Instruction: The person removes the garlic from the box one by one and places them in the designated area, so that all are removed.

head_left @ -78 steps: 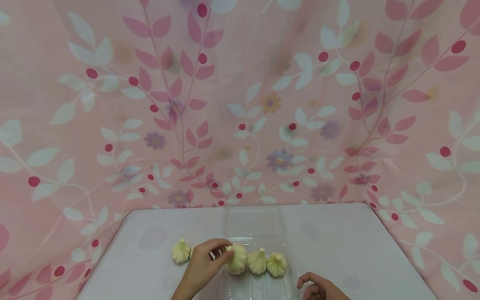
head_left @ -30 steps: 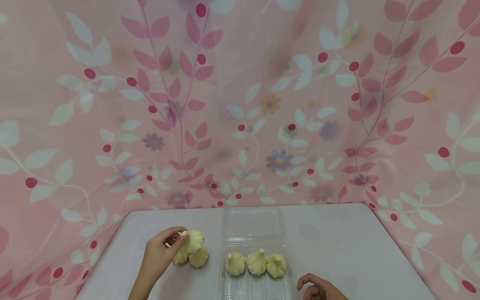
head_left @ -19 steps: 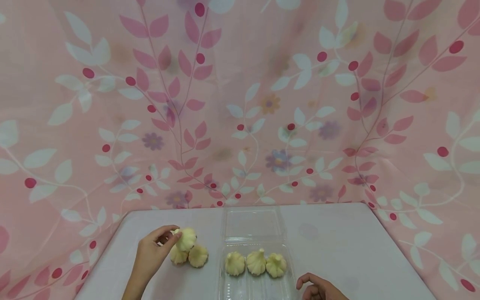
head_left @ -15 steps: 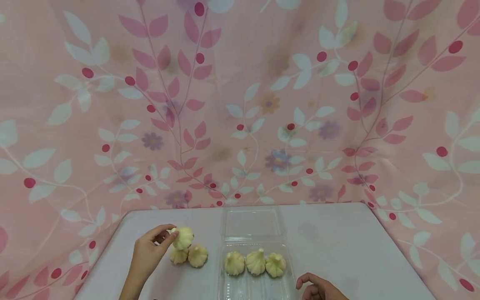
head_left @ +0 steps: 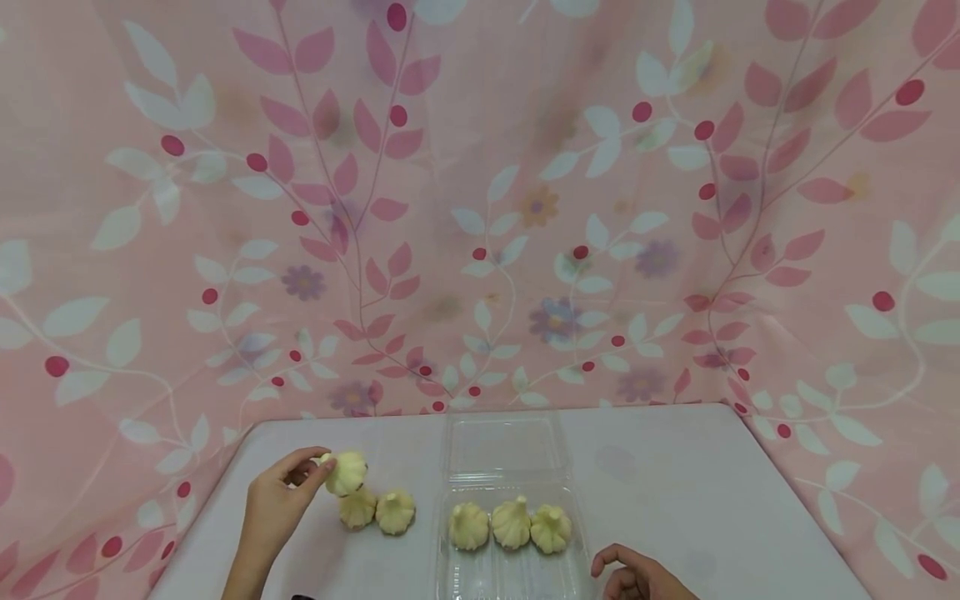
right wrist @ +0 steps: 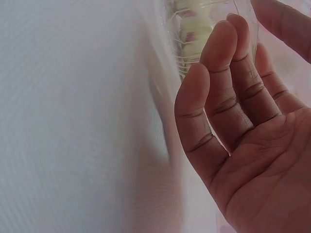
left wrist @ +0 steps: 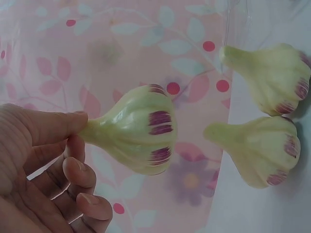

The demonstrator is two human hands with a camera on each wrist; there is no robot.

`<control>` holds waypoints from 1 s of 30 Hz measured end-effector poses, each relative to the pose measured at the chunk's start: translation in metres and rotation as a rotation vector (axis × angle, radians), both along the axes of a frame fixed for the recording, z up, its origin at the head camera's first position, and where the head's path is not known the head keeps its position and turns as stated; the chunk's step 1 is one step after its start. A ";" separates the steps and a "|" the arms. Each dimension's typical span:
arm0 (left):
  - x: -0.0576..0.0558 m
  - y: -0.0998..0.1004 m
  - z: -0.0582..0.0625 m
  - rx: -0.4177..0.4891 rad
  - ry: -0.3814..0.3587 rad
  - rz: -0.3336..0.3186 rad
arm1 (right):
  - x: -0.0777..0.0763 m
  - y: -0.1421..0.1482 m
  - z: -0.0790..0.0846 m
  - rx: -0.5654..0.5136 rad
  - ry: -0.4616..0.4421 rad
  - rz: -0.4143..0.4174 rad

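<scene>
My left hand (head_left: 276,498) pinches a garlic bulb (head_left: 347,473) by its stem, above the left part of the table. In the left wrist view the held garlic bulb (left wrist: 138,130) shows purple streaks at its base, the stem between thumb and finger. Just right of it, two more garlic bulbs (head_left: 395,512) sit side by side on the table. Three garlic bulbs (head_left: 512,523) stand in a row inside a clear plastic container (head_left: 517,575). My right hand (head_left: 636,575) lies loosely curled at the container's right side, holding nothing; its fingers (right wrist: 221,92) show in the right wrist view.
The container's clear lid (head_left: 507,446) is folded back flat behind it. A white-covered table (head_left: 675,475) extends to both sides. Behind hangs a pink leaf-patterned curtain (head_left: 465,208). A small dark object (head_left: 303,597) peeks in at the bottom edge.
My left hand has lifted a garlic bulb from over the container area and carried it left, past the two bulbs on the table. My right hand has stayed in place.
</scene>
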State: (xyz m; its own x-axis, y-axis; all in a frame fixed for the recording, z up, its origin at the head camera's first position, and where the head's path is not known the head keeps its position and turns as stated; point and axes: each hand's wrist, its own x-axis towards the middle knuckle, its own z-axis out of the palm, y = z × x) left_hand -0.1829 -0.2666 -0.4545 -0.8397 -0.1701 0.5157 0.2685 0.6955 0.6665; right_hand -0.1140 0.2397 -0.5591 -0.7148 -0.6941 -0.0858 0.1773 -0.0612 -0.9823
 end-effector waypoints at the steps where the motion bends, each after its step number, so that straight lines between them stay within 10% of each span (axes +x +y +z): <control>1: 0.000 -0.001 -0.001 0.002 -0.007 0.012 | 0.000 0.000 0.000 0.002 0.000 0.000; 30: -0.003 -0.025 -0.024 -0.082 -0.060 0.155 | 0.001 0.000 0.000 -0.049 -0.013 0.022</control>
State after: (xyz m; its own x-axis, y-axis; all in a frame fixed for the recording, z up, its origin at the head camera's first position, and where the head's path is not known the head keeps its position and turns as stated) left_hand -0.1858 -0.2913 -0.4784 -0.8362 -0.2593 0.4832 0.1152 0.7784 0.6172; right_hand -0.1126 0.2393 -0.5586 -0.6983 -0.7132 -0.0604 0.1916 -0.1050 -0.9758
